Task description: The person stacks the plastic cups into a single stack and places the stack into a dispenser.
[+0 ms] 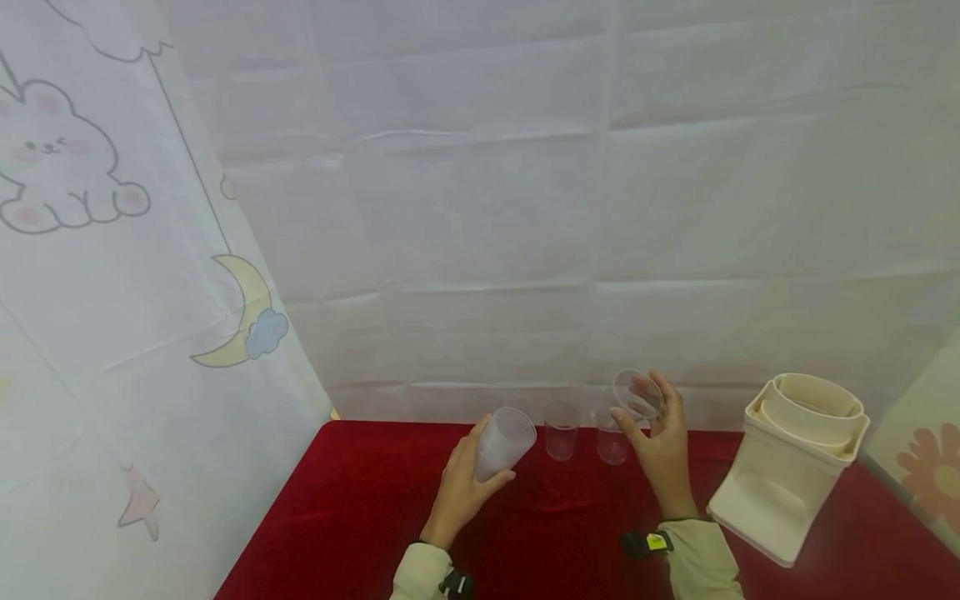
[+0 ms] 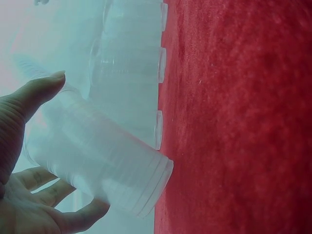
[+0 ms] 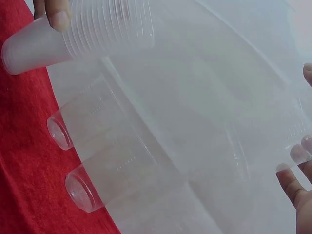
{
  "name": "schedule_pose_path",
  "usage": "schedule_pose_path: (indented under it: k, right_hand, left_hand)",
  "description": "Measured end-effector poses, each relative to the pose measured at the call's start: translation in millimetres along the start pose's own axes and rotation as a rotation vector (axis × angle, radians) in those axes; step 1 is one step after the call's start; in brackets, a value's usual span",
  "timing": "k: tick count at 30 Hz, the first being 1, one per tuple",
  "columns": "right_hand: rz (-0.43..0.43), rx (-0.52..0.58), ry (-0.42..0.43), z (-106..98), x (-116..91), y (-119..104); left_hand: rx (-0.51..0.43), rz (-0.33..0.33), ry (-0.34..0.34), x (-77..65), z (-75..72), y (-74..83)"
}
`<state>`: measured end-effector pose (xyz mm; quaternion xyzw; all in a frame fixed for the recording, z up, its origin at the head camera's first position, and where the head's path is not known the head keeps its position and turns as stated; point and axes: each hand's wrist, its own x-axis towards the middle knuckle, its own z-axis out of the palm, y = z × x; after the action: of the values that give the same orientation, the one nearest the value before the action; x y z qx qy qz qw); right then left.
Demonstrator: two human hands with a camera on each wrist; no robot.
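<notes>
My left hand (image 1: 459, 490) grips a tall stack of nested clear plastic cups (image 1: 501, 446), tilted with its rims up and away. Thumb and fingers lie on opposite sides of the stack in the left wrist view. A single clear plastic cup (image 3: 263, 144) is in my right hand (image 1: 666, 450), held up above the table between thumb and fingers. Through its wall some fingertips (image 3: 298, 153) show. Between the hands, two clear cups stand upright on the red cloth, a left one (image 1: 561, 433) and a right one (image 1: 612, 446). In the left wrist view three cup bases line up behind the stack.
A cream plastic stand with a round collar (image 1: 787, 467) on top is at the right of the table. Red cloth (image 1: 337, 517) covers the tabletop. A pale creased sheet (image 1: 465, 217) hangs right behind it, with printed sheets at both sides.
</notes>
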<state>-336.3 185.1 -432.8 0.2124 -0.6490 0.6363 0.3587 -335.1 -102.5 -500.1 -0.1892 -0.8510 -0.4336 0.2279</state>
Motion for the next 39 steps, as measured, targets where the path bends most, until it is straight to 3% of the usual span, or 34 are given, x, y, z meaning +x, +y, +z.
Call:
schedule_pose_path:
  k: [9,31,39]
  right_hand:
    - [-0.004,0.017,-0.002,-2,0,19]
    - [-0.049,0.121,-0.036,9,1,11]
    - [-0.020,0.133,-0.057,14,-3,8]
  left_hand:
    - [0.006,0.009,0.002,-0.1,0.6,-1.0]
    - [0.012,0.011,0.005,2.7,-0.9,-1.6]
    - [0.005,-0.010,-0.009,0.4,0.7,-2.6]
